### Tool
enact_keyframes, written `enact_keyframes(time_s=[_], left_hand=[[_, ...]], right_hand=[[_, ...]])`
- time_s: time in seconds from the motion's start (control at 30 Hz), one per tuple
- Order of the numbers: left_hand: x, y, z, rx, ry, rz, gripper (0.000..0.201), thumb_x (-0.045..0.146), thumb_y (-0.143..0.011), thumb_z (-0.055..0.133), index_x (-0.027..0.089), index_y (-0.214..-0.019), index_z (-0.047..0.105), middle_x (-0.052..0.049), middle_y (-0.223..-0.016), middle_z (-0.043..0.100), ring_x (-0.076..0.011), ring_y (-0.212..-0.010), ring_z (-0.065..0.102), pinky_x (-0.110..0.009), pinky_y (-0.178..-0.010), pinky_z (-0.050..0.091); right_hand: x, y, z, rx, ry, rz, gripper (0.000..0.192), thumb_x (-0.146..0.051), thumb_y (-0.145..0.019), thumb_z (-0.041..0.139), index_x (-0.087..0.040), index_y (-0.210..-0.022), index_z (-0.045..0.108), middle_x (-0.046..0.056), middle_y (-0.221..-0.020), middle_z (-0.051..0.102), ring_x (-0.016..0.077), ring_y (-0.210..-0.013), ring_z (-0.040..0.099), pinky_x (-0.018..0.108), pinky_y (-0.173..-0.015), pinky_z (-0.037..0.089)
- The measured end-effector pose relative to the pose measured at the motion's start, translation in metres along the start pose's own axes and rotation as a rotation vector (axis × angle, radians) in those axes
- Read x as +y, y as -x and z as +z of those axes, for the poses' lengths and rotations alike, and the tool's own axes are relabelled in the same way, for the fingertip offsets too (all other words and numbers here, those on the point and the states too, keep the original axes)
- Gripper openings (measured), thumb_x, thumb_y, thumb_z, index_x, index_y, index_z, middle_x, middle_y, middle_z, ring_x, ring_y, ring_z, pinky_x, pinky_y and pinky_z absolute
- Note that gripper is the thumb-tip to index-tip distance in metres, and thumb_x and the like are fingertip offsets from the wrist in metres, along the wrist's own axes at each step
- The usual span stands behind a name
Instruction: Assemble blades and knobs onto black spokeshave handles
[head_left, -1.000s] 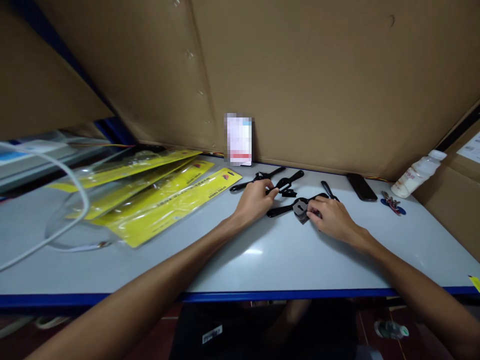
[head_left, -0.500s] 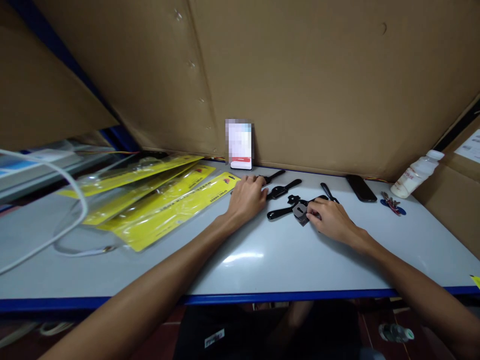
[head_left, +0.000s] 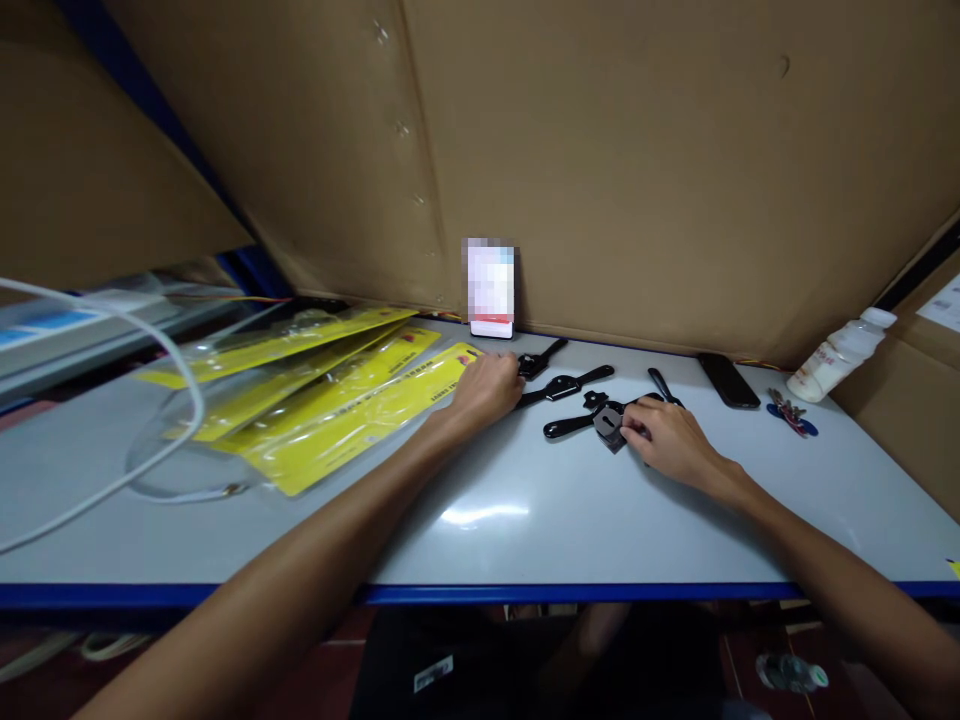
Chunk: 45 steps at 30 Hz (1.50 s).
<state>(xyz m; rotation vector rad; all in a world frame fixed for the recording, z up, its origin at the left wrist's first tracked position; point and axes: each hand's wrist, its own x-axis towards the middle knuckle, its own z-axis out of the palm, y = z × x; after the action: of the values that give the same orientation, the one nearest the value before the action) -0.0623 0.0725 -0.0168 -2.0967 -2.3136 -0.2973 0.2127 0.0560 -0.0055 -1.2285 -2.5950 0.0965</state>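
Observation:
My left hand (head_left: 486,388) is closed around the near end of a black spokeshave (head_left: 534,364) at the back; its fingers hide that handle. A second black spokeshave (head_left: 562,387) lies just in front. My right hand (head_left: 670,440) pinches the edge of a grey slotted blade (head_left: 609,428), which sits tilted over a third spokeshave (head_left: 568,427). A small black cap piece (head_left: 595,400) lies behind the blade. Another black handle (head_left: 660,385) points away behind my right hand, its lower end hidden.
Yellow blister cards (head_left: 360,425) overlap at left, near a white cable (head_left: 191,375). A lit phone (head_left: 491,290) leans on the cardboard wall. On the right are a dark phone (head_left: 727,380), keys (head_left: 789,412) and a plastic bottle (head_left: 840,355). The blue table edge (head_left: 570,593) runs in front.
My left hand has shifted slightly left with the back spokeshave, showing more of its body. My right hand stays at the blade. The whole view has swung a little to the left.

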Motion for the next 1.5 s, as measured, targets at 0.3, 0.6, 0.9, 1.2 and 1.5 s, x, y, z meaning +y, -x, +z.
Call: enact_keyframes(time_s=[0.3, 0.6, 0.9, 1.2, 1.5], left_hand=[[-0.003, -0.002, -0.001, -0.071, 0.165, -0.105, 0.029, 0.036, -0.092, 0.045, 0.016, -0.087, 0.065, -0.018, -0.095, 0.073, -0.0309, -0.089, 0.068, -0.032, -0.066, 0.043], [0.048, 0.043, -0.027, -0.299, 1.197, 0.11, 0.022, 0.038, -0.09, 0.051, 0.023, -0.077, 0.039, 0.008, -0.049, 0.046, -0.0098, -0.039, 0.04, -0.022, -0.043, 0.031], [0.085, 0.09, 0.005, -0.162, 0.921, 0.269, 0.02, 0.037, -0.095, 0.044, 0.022, -0.082, 0.045, 0.002, -0.069, 0.053, -0.0121, -0.057, 0.046, -0.025, -0.052, 0.034], [0.071, 0.099, -0.002, -0.251, 0.762, 0.37, 0.009, 0.027, -0.098, 0.028, 0.024, -0.095, 0.036, 0.008, -0.057, 0.043, -0.0125, -0.045, 0.038, -0.026, -0.047, 0.026], [0.077, 0.101, -0.009, -0.35, 0.462, 0.454, 0.019, 0.016, -0.091, 0.029, 0.019, -0.107, 0.04, -0.002, -0.065, 0.058, -0.0153, -0.048, 0.045, -0.029, -0.048, 0.025]], right_hand=[[0.0, 0.0, 0.0, 0.005, -0.002, 0.007, 0.014, -0.018, -0.09, 0.055, -0.019, -0.082, 0.067, 0.002, -0.085, 0.065, 0.0128, -0.068, 0.052, 0.027, -0.062, 0.032], [-0.007, 0.002, -0.002, 0.308, -0.315, 0.03, 0.024, -0.025, -0.096, 0.05, -0.018, -0.075, 0.06, -0.001, -0.068, 0.059, 0.0114, -0.06, 0.047, 0.027, -0.061, 0.033], [-0.022, 0.012, -0.006, 0.231, -0.494, 0.063, 0.032, -0.035, -0.099, 0.044, -0.019, -0.073, 0.053, -0.002, -0.062, 0.052, 0.0101, -0.055, 0.043, 0.026, -0.056, 0.031], [-0.042, 0.015, -0.022, -0.364, -1.355, 0.475, 0.047, -0.059, -0.095, 0.046, -0.016, -0.085, 0.061, -0.002, -0.054, 0.06, 0.0048, -0.033, 0.04, 0.018, -0.034, 0.021], [-0.047, 0.023, -0.024, -0.326, -1.681, 0.806, 0.038, -0.05, -0.077, 0.076, -0.017, -0.077, 0.057, -0.008, -0.05, 0.053, -0.001, -0.03, 0.027, 0.012, -0.03, 0.016]])
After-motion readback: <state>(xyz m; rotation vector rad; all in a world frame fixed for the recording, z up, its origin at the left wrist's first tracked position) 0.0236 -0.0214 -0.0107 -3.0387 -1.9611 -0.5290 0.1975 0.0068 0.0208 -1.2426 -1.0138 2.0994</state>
